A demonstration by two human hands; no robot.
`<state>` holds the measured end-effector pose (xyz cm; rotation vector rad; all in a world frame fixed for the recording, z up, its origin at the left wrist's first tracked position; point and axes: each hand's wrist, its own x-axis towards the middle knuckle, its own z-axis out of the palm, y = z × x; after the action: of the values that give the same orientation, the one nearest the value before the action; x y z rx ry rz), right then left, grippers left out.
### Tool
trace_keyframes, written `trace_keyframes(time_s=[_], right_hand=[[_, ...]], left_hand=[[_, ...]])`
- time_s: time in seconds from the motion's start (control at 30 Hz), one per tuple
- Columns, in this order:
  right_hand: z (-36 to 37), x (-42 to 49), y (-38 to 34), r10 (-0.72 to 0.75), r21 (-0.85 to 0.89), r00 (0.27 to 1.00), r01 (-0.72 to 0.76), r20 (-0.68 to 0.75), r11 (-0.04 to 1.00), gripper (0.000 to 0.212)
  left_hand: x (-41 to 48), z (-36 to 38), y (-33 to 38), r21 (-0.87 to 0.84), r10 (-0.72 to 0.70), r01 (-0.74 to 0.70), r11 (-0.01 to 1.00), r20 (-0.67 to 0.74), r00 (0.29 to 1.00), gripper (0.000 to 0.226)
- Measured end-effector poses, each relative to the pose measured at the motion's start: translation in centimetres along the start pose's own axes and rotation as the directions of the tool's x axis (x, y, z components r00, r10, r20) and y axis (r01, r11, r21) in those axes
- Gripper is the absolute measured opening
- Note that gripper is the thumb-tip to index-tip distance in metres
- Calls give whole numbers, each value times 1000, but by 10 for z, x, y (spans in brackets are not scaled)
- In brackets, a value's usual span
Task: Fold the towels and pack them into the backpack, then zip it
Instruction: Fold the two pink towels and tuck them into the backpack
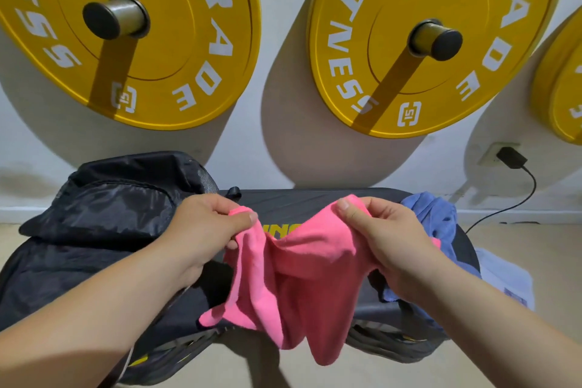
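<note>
Now, pink towel: bright pink, soft and matte, unfolded and rumpled. It is held up in the lower middle of the frame above the table. Its top edge sags between the two hands, and its loose ends hang in uneven folds past the table's near edge.
Left hand: left of centre, fingers curled, thumb on top, pinching the towel's upper left corner.
Right hand: right of centre, fingers curled round the upper right edge, thumb pressed on the fabric.
Backpack: black, thin, crinkled and shiny, lying on the table at the left of the frame, behind the left forearm. I cannot tell whether its zip is open.
Blue towel: faded blue, crumpled in a heap at the right end of the table, just behind the right hand.
Pale cloth: whitish, at the right edge beside the blue towel.
Table: dark padded top with yellow lettering, mostly covered by the pink towel.
Weight plates: yellow with white lettering, hung on pegs on the white wall across the top of the frame.
Charger: black, plugged into a wall socket at the right, cable trailing down.
</note>
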<state>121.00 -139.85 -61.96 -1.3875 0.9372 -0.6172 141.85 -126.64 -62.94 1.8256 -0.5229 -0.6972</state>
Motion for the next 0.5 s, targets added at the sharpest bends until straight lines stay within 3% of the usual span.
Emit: trace_keyframes(time_s=[0.13, 0.3, 0.5], right_hand=[[7, -9, -4, -173, -163, 984, 163, -47, 973, 14], [19, -19, -11, -277, -241, 958, 286, 73, 927, 15], [28, -25, -11, -261, -301, 955, 293, 144, 907, 22]], left_hand=[[-26, 18, 12, -66, -1, 9, 998, 117, 993, 9], [-49, 40, 20, -161, 106, -73, 984, 207, 972, 12], [-53, 46, 21, -164, 64, -24, 986, 245, 968, 21]])
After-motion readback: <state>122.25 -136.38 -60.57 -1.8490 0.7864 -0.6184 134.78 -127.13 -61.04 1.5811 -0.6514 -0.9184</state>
